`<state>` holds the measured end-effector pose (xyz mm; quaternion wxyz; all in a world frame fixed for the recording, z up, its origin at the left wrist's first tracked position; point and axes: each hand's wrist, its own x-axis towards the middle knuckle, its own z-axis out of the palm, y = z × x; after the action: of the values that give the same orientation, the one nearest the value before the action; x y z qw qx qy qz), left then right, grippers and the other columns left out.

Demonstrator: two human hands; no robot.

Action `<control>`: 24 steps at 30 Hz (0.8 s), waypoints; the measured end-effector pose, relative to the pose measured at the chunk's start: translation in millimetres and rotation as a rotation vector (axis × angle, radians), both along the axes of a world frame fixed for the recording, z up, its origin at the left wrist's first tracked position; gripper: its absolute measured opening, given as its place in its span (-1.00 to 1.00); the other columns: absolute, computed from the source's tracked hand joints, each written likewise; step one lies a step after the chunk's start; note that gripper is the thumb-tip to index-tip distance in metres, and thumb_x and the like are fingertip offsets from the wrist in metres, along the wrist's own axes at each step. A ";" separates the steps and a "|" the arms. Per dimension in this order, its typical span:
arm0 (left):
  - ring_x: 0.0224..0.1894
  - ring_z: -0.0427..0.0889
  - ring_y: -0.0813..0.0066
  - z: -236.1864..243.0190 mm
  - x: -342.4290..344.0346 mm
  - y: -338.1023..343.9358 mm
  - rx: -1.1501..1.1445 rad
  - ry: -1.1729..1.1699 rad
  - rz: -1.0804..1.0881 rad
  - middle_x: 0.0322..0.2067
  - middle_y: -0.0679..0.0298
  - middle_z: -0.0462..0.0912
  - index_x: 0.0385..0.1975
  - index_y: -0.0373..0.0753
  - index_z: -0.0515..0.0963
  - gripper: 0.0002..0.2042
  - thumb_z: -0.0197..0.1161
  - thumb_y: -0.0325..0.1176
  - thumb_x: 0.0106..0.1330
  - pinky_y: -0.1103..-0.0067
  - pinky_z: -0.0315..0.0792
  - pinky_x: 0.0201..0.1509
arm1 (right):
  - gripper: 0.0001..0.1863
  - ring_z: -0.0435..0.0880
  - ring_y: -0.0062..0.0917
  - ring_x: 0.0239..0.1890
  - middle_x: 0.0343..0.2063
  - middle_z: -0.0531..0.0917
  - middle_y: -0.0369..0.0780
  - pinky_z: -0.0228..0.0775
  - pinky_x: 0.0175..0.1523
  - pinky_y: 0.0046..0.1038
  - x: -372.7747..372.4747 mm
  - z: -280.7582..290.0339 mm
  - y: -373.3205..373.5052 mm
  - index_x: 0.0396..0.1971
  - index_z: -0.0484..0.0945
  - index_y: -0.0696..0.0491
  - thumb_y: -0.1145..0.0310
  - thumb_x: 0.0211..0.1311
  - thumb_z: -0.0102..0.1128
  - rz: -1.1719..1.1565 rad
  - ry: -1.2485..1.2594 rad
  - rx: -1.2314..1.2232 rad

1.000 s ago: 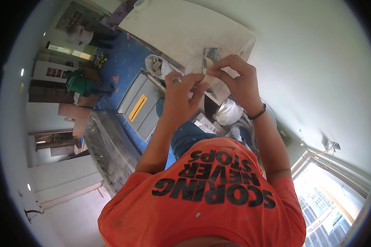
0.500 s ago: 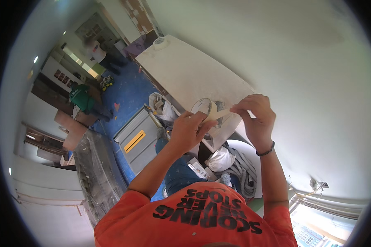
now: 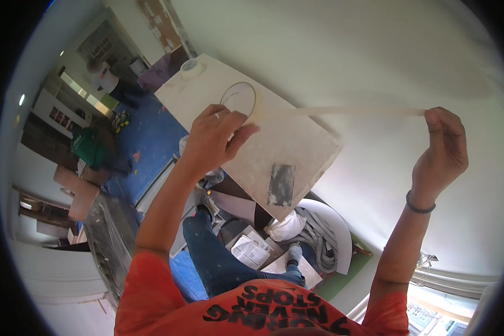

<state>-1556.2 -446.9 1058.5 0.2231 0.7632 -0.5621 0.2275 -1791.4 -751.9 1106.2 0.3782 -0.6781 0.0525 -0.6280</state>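
A wide roll of pale masking tape (image 3: 257,104) is gripped at its near edge by my left hand (image 3: 210,140), with fingers inside the core and the thumb apart outside it. From the roll a long strip of tape (image 3: 341,111) runs to the right, stretched nearly straight. Its free end is pinched between the thumb and fingers of my right hand (image 3: 443,147), near the pale wall. Below both hands lies a long off-white panel (image 3: 246,151) with a dark grey patch (image 3: 281,185) near its close end. A second tape roll (image 3: 191,68) rests at the panel's far end.
Around my feet are papers (image 3: 250,251), a white plastic bag (image 3: 287,227) and a bundled grey hose or cloth (image 3: 323,241). Plastic-wrapped items (image 3: 109,229) stand at left. Farther off, a person in green (image 3: 88,148) and another in white (image 3: 107,81) are on a blue floor (image 3: 151,126).
My hands have moved well apart, the right going right and the left going up and left. The short piece of tape between them has become a long strip.
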 end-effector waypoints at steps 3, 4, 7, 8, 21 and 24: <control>-0.41 0.67 0.27 9.1 6.4 -1.7 -0.029 -0.128 -0.184 -0.51 0.26 0.64 -0.34 -0.23 0.56 -0.79 0.50 -0.34 0.26 0.28 0.56 0.03 | -0.88 0.63 -0.58 -0.17 -0.24 0.72 -0.20 0.55 -0.11 -0.53 -9.5 0.6 -13.8 -0.24 0.66 0.21 0.73 0.28 0.32 0.011 -0.014 -0.057; -0.42 0.63 0.32 10.4 6.9 -1.9 -0.047 -0.145 -0.185 -0.52 0.33 0.60 -0.35 -0.16 0.56 -0.80 0.50 -0.33 0.24 0.30 0.59 0.07 | -0.86 0.61 -0.55 -0.21 -0.25 0.69 -0.18 0.47 -0.17 -0.51 -12.2 -0.4 -16.5 -0.20 0.63 0.17 0.71 0.32 0.28 0.023 0.006 -0.132; -0.35 0.66 0.32 12.6 8.7 -2.8 -0.059 -0.210 -0.190 -0.51 0.32 0.59 -0.33 -0.15 0.56 -0.79 0.51 -0.33 0.21 0.30 0.58 0.10 | -0.85 0.58 -0.49 -0.23 -0.26 0.65 -0.17 0.42 -0.15 -0.47 -20.7 -4.2 -18.4 -0.20 0.59 0.12 0.69 0.33 0.25 0.163 0.019 -0.177; -0.33 0.67 0.33 13.5 10.4 -3.1 -0.047 -0.247 -0.239 -0.50 0.33 0.60 -0.34 -0.15 0.56 -0.79 0.51 -0.33 0.21 0.30 0.58 0.10 | -0.85 0.56 -0.46 -0.23 -0.28 0.62 -0.18 0.40 -0.11 -0.44 -23.4 -2.9 -19.2 -0.21 0.56 0.09 0.66 0.34 0.24 0.136 0.055 -0.187; -0.57 0.56 0.30 5.7 104.0 -49.5 -0.293 -0.222 -0.190 -0.66 0.31 0.52 -0.30 -0.24 0.58 -0.85 0.45 -0.41 0.30 0.35 0.54 -0.16 | -0.91 0.47 -0.52 -0.30 -0.30 0.62 -0.22 0.30 -0.22 -0.52 13.8 10.2 -12.0 -0.25 0.60 0.08 0.53 0.35 0.37 0.171 0.070 -0.260; -0.54 0.57 0.25 -7.7 117.2 -52.6 -0.306 -0.078 -0.120 -0.70 0.25 0.50 -0.30 -0.26 0.58 -0.87 0.41 -0.40 0.35 0.33 0.54 -0.17 | -0.91 0.48 -0.54 -0.33 -0.30 0.63 -0.20 0.31 -0.23 -0.52 23.6 18.4 -5.3 -0.27 0.61 0.10 0.60 0.34 0.33 0.161 0.118 -0.305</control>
<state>-1439.0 -499.5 1050.9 0.3279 0.6759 -0.5738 0.3262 -1767.8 -757.2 1124.6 0.3163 -0.7653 -0.0757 -0.5555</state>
